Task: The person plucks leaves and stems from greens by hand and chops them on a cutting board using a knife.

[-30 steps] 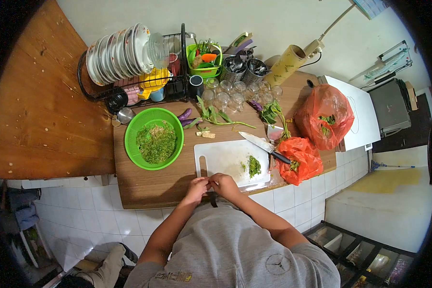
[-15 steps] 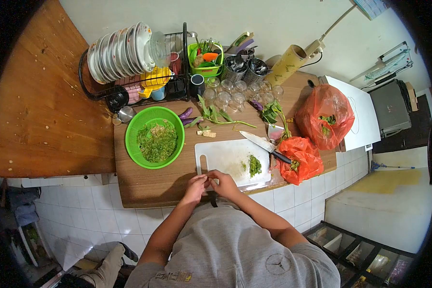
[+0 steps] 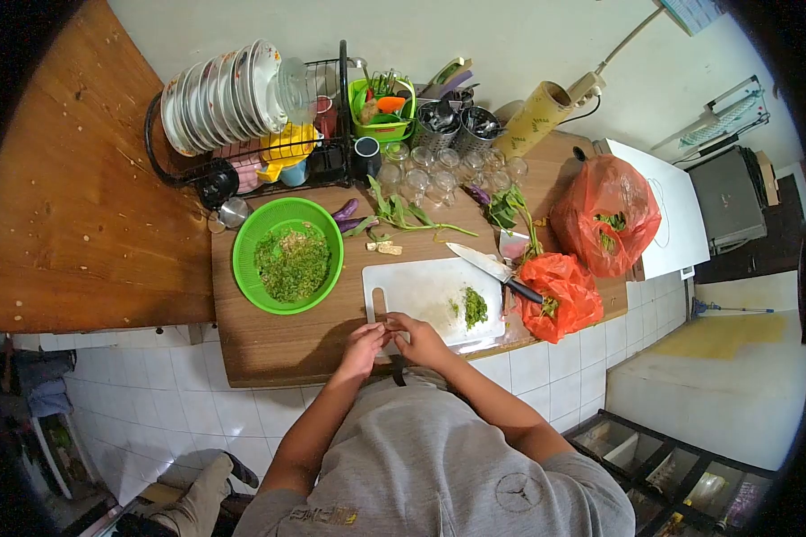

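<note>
My left hand point(image 3: 364, 349) and my right hand point(image 3: 418, 342) meet at the lower left corner of the white cutting board point(image 3: 412, 291). Their fingers are bent together; anything between them is too small to make out. Chopped greens point(image 3: 475, 307) lie on the board's right part. A knife point(image 3: 488, 266) rests over the board's upper right corner, its black handle toward a small red bag point(image 3: 560, 295). Left of the board, a green basket point(image 3: 244, 268) holds chopped greens. Pale pieces point(image 3: 385, 247) lie just above the board.
A dish rack point(image 3: 345, 107) with plates stands at the back left. Upturned glasses point(image 3: 441, 183), purple eggplants point(image 3: 349, 219) and leafy stalks point(image 3: 403, 213) lie along the table. A large red bag point(image 3: 604, 215) sits at right. Another person's leg point(image 3: 197, 497) shows at lower left.
Both hands stay together at the board's corner, with slight finger movement. The knife, board, basket and bags have not moved.
</note>
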A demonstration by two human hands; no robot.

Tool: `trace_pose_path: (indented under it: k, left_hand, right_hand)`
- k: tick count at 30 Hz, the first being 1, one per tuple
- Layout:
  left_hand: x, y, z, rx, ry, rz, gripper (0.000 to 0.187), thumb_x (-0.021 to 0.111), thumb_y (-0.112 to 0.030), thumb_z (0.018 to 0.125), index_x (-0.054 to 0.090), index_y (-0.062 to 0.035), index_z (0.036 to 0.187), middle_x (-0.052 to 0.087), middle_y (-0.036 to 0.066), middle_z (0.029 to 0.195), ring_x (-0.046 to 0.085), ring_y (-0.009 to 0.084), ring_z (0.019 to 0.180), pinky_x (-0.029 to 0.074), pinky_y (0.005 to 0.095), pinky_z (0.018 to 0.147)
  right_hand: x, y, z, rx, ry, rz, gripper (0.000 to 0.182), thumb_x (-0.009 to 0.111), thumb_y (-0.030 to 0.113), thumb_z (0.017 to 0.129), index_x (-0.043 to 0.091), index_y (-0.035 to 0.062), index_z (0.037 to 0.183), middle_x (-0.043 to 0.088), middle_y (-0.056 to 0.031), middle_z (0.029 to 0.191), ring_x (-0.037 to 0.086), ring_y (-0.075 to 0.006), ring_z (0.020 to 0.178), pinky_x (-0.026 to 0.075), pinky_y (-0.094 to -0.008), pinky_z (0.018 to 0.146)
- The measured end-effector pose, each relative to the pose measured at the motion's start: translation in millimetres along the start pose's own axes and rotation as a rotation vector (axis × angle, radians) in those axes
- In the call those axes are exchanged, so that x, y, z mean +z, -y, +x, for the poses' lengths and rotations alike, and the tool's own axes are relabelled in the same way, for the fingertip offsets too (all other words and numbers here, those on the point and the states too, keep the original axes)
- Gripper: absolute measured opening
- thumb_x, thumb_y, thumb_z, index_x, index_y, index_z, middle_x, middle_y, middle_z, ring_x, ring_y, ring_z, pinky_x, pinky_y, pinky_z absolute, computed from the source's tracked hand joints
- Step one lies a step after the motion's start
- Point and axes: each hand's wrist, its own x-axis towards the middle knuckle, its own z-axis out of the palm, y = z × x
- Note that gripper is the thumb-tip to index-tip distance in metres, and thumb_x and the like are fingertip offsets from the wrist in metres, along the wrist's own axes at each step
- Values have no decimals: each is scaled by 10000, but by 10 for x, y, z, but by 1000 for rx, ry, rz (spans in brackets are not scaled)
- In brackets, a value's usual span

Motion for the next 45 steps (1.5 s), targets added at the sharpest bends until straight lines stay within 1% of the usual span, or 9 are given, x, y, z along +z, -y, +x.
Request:
trace_pose_path:
  k: [5,8,18,25,31,36,38,40,45]
  left_hand:
    - [111,-59,-47,19,38,97,226,626,-102,966,608,52,1130,690,151,1098,679,267,1044,538,375,944]
    - [237,-180,-127,-8,53,198,240,633,-107,968,605,59,1139,680,144,1080,686,255,1024,554,376,947]
    - [211,-113,-84,-182,137,163,222,679,-117,945,576,14,1092,672,148,1115,681,262,1031,557,378,925]
    - [296,49,-51,33,144,607,161,671,-101,951,668,19,1058,719,75,942,685,140,876,544,278,788]
    - [446,93,-112,400,187,1152,121,668,-111,915,690,1,958,725,141,863,706,225,786,539,339,712]
    - [347,165,1,395,159,1139,112,645,-79,908,695,-3,973,733,165,917,728,256,848,553,351,749]
    - [215,266,69,406,141,1090,110,646,-64,905,695,2,979,739,141,902,725,228,842,554,342,755]
    - [160,264,73,381,159,1039,116,652,-52,900,687,13,990,732,125,907,714,206,855,552,334,766]
    - [116,233,99,382,176,1010,102,654,-42,896,673,18,975,693,117,892,674,192,829,537,316,768]
  right_hand:
    - [57,-403,52,289,-20,515,261,649,15,922,662,-4,1182,738,-102,1041,693,-155,923,546,-290,833]
    - [10,-543,61,270,34,345,173,658,24,935,718,-19,1092,741,-69,1016,666,-117,894,539,-271,823]
    - [-218,-534,-53,334,171,345,133,685,26,920,737,-11,1038,740,-45,935,646,-99,845,528,-265,797]
    - [2,-573,-284,513,-78,512,70,700,25,901,722,5,965,720,-37,887,643,-95,820,520,-258,753]
    - [179,-831,-514,654,-328,797,104,690,8,893,607,32,949,685,-50,874,654,-125,795,526,-259,711]
    - [-73,-711,-518,659,-308,921,90,640,-14,906,601,17,980,691,-66,903,671,-155,813,547,-290,754]
    - [-275,-980,-557,493,-430,128,121,647,65,911,632,25,1023,706,-106,939,691,-202,881,542,-324,788]
    - [-725,-987,-508,339,-607,-409,226,661,62,826,641,30,1049,670,-214,972,638,-411,980,510,-443,875]
    - [-1481,-1325,-482,275,-606,-886,375,634,50,758,585,27,1129,610,-165,1171,545,-374,1153,430,-496,972]
